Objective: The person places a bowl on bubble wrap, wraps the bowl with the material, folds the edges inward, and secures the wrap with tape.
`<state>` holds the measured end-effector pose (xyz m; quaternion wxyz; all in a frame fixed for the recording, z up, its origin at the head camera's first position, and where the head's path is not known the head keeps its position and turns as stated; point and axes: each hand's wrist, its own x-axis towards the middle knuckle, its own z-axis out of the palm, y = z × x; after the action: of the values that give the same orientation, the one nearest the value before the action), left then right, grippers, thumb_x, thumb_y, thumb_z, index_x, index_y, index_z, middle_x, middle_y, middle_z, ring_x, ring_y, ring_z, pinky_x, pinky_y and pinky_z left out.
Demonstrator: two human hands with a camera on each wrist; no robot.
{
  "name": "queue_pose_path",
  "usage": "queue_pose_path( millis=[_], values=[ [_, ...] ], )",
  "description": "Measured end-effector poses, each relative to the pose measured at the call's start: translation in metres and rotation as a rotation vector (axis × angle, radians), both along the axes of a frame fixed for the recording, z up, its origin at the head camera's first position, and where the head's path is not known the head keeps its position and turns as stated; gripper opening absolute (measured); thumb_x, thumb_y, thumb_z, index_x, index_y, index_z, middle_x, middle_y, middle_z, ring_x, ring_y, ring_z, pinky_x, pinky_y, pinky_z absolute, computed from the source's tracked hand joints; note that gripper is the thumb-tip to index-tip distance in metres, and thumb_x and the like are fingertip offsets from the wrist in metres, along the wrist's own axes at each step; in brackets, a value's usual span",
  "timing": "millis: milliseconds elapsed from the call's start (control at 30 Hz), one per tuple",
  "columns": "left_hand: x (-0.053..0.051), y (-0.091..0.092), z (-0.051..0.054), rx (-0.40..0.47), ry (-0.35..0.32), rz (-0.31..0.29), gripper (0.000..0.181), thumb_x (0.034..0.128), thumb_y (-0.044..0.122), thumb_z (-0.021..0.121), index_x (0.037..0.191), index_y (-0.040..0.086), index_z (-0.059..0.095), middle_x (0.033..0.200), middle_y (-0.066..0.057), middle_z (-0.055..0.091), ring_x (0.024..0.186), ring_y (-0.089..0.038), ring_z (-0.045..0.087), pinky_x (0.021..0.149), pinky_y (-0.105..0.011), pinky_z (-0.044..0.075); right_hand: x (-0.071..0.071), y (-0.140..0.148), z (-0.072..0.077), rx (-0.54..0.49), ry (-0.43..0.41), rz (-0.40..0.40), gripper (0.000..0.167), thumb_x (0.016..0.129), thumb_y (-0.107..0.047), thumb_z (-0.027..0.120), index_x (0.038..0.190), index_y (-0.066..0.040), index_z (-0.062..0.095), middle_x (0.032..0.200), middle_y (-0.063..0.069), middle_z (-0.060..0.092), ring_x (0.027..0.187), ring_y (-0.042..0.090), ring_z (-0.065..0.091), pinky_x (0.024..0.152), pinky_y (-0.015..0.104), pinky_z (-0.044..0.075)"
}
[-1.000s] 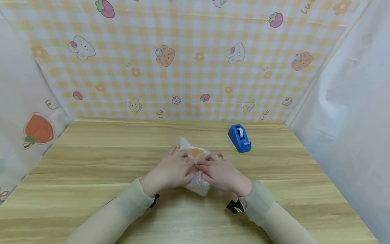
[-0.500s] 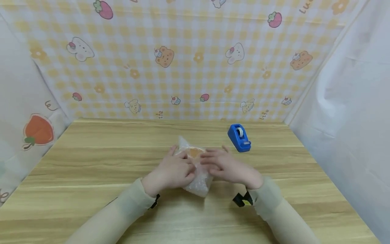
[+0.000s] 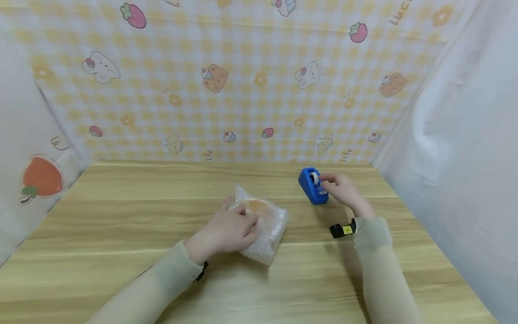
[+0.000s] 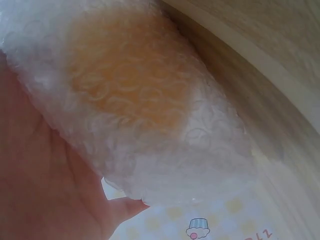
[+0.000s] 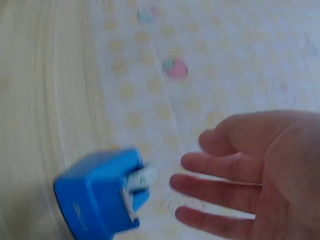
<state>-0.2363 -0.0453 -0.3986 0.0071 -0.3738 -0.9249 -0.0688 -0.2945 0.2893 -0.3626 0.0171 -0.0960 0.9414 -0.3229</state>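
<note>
In the head view my left hand (image 3: 226, 229) grips a bubble-wrapped bundle (image 3: 273, 225), fingers bent over its left part. An orange-yellow patch shows through the wrap. Seen from the left wrist, the bundle (image 4: 200, 135) lies against the palm of my left hand (image 4: 55, 165); most fingertips are hidden. My right hand (image 3: 343, 189) is at the right side of a blue tape dispenser (image 3: 310, 189). From the right wrist, a gap shows between the spread fingers of my right hand (image 5: 250, 175) and the dispenser (image 5: 95, 195), which holds a tape roll.
The wooden table (image 3: 121, 216) carries the bundle and, behind it to the right, the dispenser. A yellow checked cloth (image 3: 243, 103) hangs along the back edge, with white cloth (image 3: 457, 148) at the right side.
My right hand has left the bundle and moved right and away from me to the tape dispenser. My left hand has stayed on the bundle. The head view has shifted slightly.
</note>
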Motion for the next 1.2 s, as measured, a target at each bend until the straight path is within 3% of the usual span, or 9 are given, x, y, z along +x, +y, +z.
queue_pose_path(
  millis=[100,133,267,533,667,800,1200],
  values=[
    [0.001,-0.001,-0.003,0.008,-0.005,0.001,0.029,0.0979,0.036,0.040,0.105,0.022,0.065,0.092,0.014,0.068,0.116,-0.017,0.051,0.111,-0.063,0.010,-0.008,0.009,-0.006,0.006,-0.022,-0.042,0.038,0.100,-0.014,0.048,0.130,0.009,0.054,0.129,0.028,0.056,0.119,0.043,0.051,0.098,0.057,0.041],
    [0.001,-0.002,-0.004,0.008,-0.005,-0.002,0.029,0.0973,0.036,0.041,0.104,0.022,0.065,0.094,0.013,0.068,0.115,-0.017,0.051,0.111,-0.063,0.010,-0.010,0.011,-0.008,0.008,-0.026,-0.050,0.038,0.100,-0.013,0.049,0.129,0.009,0.055,0.128,0.028,0.056,0.119,0.043,0.052,0.098,0.057,0.041],
    [0.004,-0.002,-0.004,0.008,-0.009,-0.019,0.025,0.0936,0.034,0.045,0.093,0.026,0.068,0.100,0.015,0.067,0.113,-0.016,0.049,0.110,-0.065,0.010,-0.018,0.017,-0.018,0.022,-0.043,-0.078,0.037,0.099,-0.014,0.050,0.125,0.011,0.057,0.125,0.029,0.058,0.117,0.042,0.054,0.098,0.056,0.042],
    [0.006,-0.004,0.000,-0.016,-0.023,-0.011,0.032,0.0944,0.034,0.045,0.104,0.026,0.074,0.117,0.011,0.066,0.119,-0.016,0.047,0.111,-0.063,0.008,-0.025,0.015,-0.026,0.014,-0.073,-0.144,0.036,0.098,-0.016,0.051,0.115,0.014,0.063,0.114,0.028,0.064,0.109,0.040,0.058,0.093,0.052,0.046],
    [0.006,-0.002,0.002,-0.014,-0.020,-0.011,0.030,0.0941,0.033,0.046,0.100,0.027,0.075,0.115,0.012,0.066,0.119,-0.016,0.047,0.111,-0.063,0.008,-0.025,0.013,-0.027,0.019,-0.077,-0.168,0.034,0.097,-0.016,0.053,0.109,0.012,0.067,0.104,0.024,0.068,0.094,0.032,0.062,0.081,0.042,0.049],
    [0.004,0.000,0.004,-0.014,-0.015,-0.012,0.029,0.0938,0.032,0.046,0.097,0.027,0.074,0.112,0.013,0.066,0.117,-0.015,0.047,0.111,-0.063,0.008,-0.024,0.014,-0.026,0.048,-0.069,-0.189,0.032,0.095,-0.018,0.054,0.102,0.009,0.070,0.096,0.018,0.070,0.080,0.024,0.058,0.067,0.033,0.045],
    [0.001,0.002,-0.001,-0.012,-0.006,-0.017,0.032,0.0938,0.035,0.044,0.095,0.028,0.075,0.110,0.014,0.066,0.114,-0.014,0.047,0.111,-0.063,0.008,-0.023,0.007,-0.027,0.079,-0.075,-0.245,0.033,0.096,-0.021,0.053,0.102,0.007,0.070,0.092,0.015,0.069,0.075,0.022,0.057,0.062,0.030,0.043]
  ],
)
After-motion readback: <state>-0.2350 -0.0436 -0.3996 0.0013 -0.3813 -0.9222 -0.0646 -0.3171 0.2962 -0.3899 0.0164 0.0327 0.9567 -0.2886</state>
